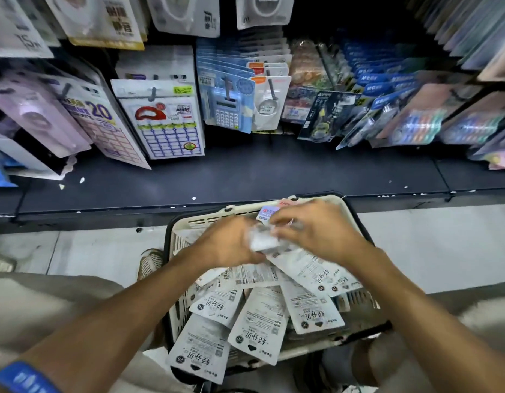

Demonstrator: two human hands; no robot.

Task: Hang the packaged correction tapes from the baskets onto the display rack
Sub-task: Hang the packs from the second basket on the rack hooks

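Both hands, left hand (228, 242) and right hand (316, 231), grip packaged correction tapes (264, 241) (blurred) over basket (189, 222).

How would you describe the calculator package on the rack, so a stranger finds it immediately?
Look at the display rack above the basket, near the middle. The calculator package hangs on a peg there. Only it shows a light blue keypad with white buttons.

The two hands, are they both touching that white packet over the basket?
Touching. Head view: left hand and right hand both grip the blurred white packet.
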